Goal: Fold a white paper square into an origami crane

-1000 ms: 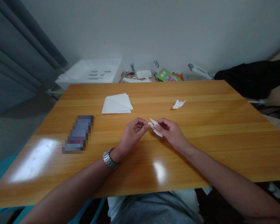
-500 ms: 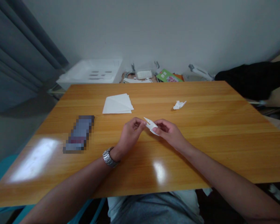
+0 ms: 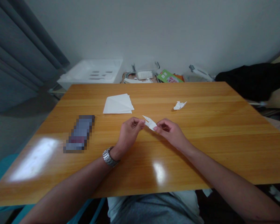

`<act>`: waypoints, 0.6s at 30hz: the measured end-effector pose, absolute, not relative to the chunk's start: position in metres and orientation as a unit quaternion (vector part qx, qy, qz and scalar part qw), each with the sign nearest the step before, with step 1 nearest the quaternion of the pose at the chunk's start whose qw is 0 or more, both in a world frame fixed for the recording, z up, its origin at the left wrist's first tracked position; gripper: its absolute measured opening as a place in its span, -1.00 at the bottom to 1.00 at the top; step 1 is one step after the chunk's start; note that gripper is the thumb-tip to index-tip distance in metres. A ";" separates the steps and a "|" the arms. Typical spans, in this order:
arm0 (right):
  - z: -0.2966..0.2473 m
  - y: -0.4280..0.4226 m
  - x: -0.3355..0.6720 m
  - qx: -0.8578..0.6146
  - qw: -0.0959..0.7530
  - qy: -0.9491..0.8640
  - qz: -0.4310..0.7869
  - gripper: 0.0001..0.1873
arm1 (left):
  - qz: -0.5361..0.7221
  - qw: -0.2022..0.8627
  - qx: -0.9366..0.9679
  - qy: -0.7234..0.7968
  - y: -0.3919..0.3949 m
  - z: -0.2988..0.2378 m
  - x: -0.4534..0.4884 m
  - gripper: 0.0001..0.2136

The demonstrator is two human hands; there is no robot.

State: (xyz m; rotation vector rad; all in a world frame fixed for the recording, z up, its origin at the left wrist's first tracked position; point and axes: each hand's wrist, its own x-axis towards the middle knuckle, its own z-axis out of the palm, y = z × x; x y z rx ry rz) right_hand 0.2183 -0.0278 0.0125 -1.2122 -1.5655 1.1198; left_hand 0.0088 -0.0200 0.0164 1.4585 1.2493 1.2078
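A small folded white paper piece (image 3: 149,123) is held just above the wooden table (image 3: 200,137) between both my hands. My left hand (image 3: 128,134), with a metal watch on its wrist, pinches the paper's left end with curled fingers. My right hand (image 3: 171,133) pinches its right end between thumb and forefinger. Both hands are closed on the paper near the table's middle.
A stack of white paper sheets (image 3: 118,104) lies farther back on the left. A small folded white paper figure (image 3: 179,105) sits at the back right. A blurred dark rectangular object (image 3: 79,133) lies to the left. Boxes and clutter (image 3: 144,75) stand behind the table; dark cloth (image 3: 252,77) lies at right.
The paper piece has turned and shifted slightly left and away from me. My hands moved a little apart along it, both still pinching.
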 end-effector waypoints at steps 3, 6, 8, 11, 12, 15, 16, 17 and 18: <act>0.011 -0.027 0.219 -0.482 0.429 -0.608 0.462 -0.65 | 0.486 0.433 0.578 0.492 -0.022 0.019 0.011 -0.72; 0.010 -0.026 0.220 -0.475 0.442 -0.580 0.493 -0.65 | 0.487 0.427 0.591 0.481 -0.024 0.024 0.011 -0.69; 0.011 -0.025 0.221 -0.463 0.452 -0.564 0.514 -0.65 | 0.489 0.414 0.601 0.478 -0.024 0.024 0.011 -0.65; 0.013 -0.024 0.222 -0.448 0.458 -0.555 0.530 -0.66 | 0.492 0.397 0.611 0.476 -0.022 0.021 0.009 -0.67; 0.013 -0.024 0.222 -0.446 0.455 -0.557 0.533 -0.66 | 0.488 0.398 0.617 0.472 -0.021 0.019 0.009 -0.67; 0.016 -0.024 0.223 -0.441 0.445 -0.564 0.538 -0.64 | 0.452 0.416 0.652 0.446 -0.019 0.013 0.008 -0.63; 0.016 -0.024 0.223 -0.439 0.444 -0.565 0.540 -0.64 | 0.438 0.423 0.663 0.435 -0.019 0.012 0.008 -0.62; 0.017 -0.024 0.224 -0.438 0.443 -0.565 0.541 -0.64 | 0.424 0.431 0.674 0.424 -0.019 0.012 0.008 -0.62; 0.017 -0.024 0.224 -0.438 0.442 -0.565 0.542 -0.64 | 0.413 0.438 0.681 0.416 -0.020 0.012 0.009 -0.62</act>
